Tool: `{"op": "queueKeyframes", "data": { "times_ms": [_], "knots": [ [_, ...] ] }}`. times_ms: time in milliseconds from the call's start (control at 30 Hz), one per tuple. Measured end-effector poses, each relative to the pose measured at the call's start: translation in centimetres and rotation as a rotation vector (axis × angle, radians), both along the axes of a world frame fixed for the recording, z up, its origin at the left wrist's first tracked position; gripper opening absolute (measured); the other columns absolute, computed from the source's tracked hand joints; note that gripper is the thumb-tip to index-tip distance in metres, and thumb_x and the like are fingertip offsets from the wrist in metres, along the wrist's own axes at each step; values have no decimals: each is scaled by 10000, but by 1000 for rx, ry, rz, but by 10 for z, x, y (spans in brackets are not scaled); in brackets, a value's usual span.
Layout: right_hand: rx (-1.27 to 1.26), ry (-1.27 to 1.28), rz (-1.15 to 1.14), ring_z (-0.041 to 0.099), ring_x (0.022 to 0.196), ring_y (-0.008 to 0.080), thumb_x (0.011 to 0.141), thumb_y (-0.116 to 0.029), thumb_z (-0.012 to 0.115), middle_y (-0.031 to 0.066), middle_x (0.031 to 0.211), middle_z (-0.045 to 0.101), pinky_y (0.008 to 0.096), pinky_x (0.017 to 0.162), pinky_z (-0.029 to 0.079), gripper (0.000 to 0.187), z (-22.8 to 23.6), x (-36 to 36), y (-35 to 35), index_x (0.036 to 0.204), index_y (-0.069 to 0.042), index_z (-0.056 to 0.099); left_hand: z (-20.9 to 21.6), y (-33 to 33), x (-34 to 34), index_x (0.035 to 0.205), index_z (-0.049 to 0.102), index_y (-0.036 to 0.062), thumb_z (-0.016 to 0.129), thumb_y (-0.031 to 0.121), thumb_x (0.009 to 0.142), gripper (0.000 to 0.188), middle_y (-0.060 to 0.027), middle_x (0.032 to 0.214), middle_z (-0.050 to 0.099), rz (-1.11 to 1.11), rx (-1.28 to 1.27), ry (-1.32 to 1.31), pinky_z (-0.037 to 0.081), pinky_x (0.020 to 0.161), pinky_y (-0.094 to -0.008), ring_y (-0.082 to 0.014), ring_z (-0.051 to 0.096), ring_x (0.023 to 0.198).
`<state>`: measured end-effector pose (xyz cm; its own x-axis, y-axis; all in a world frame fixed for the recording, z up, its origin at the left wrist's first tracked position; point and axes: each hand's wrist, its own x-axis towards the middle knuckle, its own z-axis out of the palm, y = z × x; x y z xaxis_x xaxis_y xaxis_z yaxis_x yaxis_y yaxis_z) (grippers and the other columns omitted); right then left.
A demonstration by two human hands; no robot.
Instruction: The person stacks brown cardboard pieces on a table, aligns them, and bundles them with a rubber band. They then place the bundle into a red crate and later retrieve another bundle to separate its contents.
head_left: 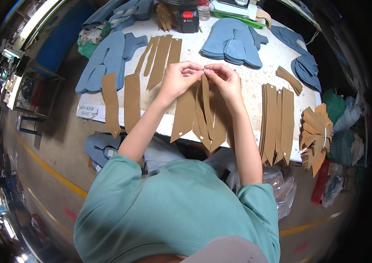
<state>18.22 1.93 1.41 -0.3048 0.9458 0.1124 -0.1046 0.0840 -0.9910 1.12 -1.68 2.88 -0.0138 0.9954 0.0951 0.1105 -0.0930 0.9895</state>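
Note:
Near the front middle of the table, my left hand (179, 80) and my right hand (225, 81) meet, fingertips pinched together. Between them they grip the upper end of a narrow brown strip (206, 105), leather-like, with a rounded lower end. A second slim strip hangs beside it; I cannot make out whether the two are joined. A tiny white spot shows at the fingertips, too small to name. Under the strips lie wider brown pieces (183, 117) with pointed ends past the table edge, some bearing small white stickers.
Brown strips (159, 61) and long panels (132, 101) lie on the left, more stacks (277, 118) on the right. Blue cut pieces (232, 41) are piled behind. A tied brown bundle (316, 136) sits at the right corner. A black-and-red battery-like block (188, 22) stands at the back.

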Motion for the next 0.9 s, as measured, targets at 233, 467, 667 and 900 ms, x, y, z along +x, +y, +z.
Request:
{"op": "queueKeyframes", "data": {
  "times_ms": [233,467,667,900],
  "knots": [
    [294,90,-69,614,766,88,846,-41,706,27,860,654,216,669,490,108,27,5,-14,935,-18,651,16,-1,14,1053,621,2,531,238,997,258,-50,976,663,-123,116,126,479,823,-247,-87,602,906],
    [333,163,-200,613,774,110,877,-9,662,56,959,631,231,637,516,125,73,22,-43,1000,0,637,62,-20,46,922,539,22,378,281,1043,328,-16,713,513,-315,191,26,437,641,-273,-101,514,673],
    [518,-16,-319,580,890,95,886,3,645,63,988,616,229,734,494,90,114,65,-75,976,6,642,89,-38,71,856,557,32,401,288,1037,350,-13,604,472,-410,367,20,401,538,-272,-87,477,565],
    [540,-79,-616,592,987,83,916,-96,633,32,1087,660,224,833,436,216,160,173,-47,1116,-20,663,59,-52,115,940,618,28,456,238,1018,276,14,623,483,-525,264,-72,386,547,-235,-50,438,584]
  ]
}}
